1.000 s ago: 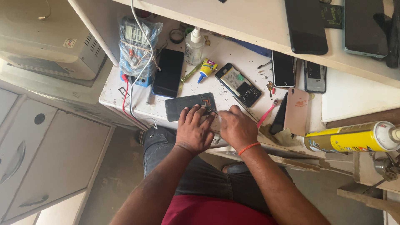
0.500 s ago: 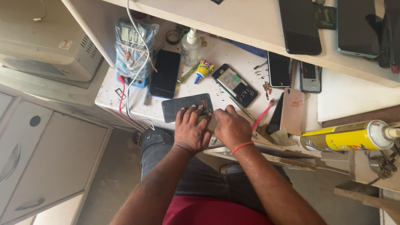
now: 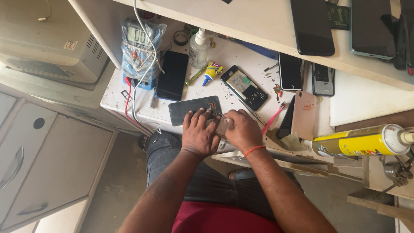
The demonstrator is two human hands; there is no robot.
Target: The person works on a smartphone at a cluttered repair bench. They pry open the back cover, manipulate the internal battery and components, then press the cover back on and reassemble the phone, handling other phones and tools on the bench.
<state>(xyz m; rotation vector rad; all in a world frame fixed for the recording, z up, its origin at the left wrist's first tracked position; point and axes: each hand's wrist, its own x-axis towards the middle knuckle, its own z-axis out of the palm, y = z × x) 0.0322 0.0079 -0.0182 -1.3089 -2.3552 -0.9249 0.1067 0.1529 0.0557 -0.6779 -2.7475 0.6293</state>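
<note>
Left hand (image 3: pixel 199 134) and right hand (image 3: pixel 242 129) close together at the desk (image 3: pixel 241 54) edge, both pinching a small pale phone part (image 3: pixel 221 126). Dark panel (image 3: pixel 194 109) just under the left fingers. Open phone (image 3: pixel 244 87) and glue tube (image 3: pixel 212 72) a bit farther back. Yellow can (image 3: pixel 362 140) off right.

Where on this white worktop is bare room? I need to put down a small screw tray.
Barest: the white worktop left edge below the plastic-wrapped multimeter, though red and white wires cross it. Some room between the clear bottle and black-screened phone. Crowded around both hands and the pink phone cover.
</note>
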